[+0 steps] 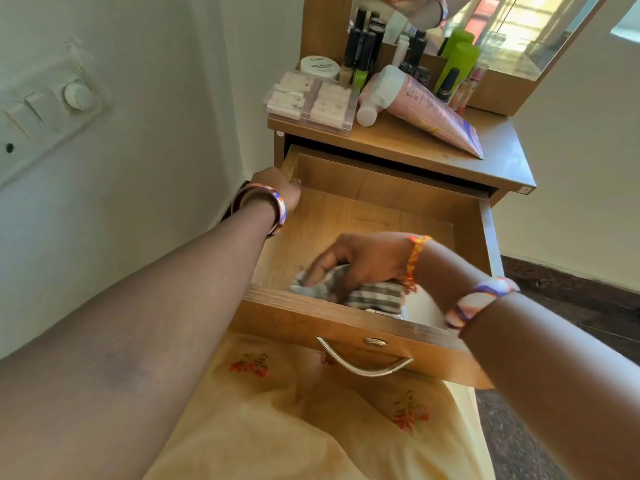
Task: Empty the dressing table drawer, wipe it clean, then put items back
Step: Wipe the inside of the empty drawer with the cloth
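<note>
The wooden drawer [381, 199] of the dressing table stands pulled out, its floor bare at the back. My left hand [282, 188] grips the drawer's left side wall near the back corner. My right hand [363, 261] is inside the drawer at the front, pressing a grey and white striped cloth [370, 294] onto the floor; the fingers are closed on it. The items lie on the table top [433, 147]: a clear organiser box [311, 102], a pink tube [429, 109], a white jar [319, 66] and several bottles [363, 53].
A mirror [485, 29] stands behind the bottles. A white wall with a switch plate [48, 105] is on the left. The drawer's metal handle [363, 358] faces me above my yellow flowered garment [311, 410]. Dark floor [571, 306] lies to the right.
</note>
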Demonstrator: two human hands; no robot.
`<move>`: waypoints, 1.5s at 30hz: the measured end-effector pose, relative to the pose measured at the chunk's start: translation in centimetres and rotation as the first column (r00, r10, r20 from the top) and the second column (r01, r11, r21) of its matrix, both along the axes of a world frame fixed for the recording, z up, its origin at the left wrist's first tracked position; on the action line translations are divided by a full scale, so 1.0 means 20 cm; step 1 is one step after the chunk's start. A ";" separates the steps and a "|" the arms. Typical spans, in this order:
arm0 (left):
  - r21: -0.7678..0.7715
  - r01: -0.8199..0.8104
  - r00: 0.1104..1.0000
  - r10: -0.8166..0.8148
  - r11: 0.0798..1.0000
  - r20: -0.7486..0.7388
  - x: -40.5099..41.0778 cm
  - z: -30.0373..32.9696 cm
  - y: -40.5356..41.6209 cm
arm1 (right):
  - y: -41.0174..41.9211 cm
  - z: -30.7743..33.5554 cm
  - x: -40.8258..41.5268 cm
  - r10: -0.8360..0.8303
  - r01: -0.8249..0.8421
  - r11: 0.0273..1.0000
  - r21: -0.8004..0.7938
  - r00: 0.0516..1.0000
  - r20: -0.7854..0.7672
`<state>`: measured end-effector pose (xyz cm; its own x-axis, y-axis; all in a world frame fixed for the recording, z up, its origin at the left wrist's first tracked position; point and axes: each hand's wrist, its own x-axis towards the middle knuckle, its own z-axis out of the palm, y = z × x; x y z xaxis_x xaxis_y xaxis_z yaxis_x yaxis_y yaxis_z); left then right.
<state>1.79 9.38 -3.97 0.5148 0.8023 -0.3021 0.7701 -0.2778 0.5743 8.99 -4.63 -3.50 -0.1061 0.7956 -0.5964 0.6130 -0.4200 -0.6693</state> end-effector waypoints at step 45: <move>0.032 -0.011 0.999 0.010 0.999 0.040 -0.01 -0.01 -0.01 | -0.51 0.02 0.07 -0.253 0.401 0.911 0.099 0.351 0.902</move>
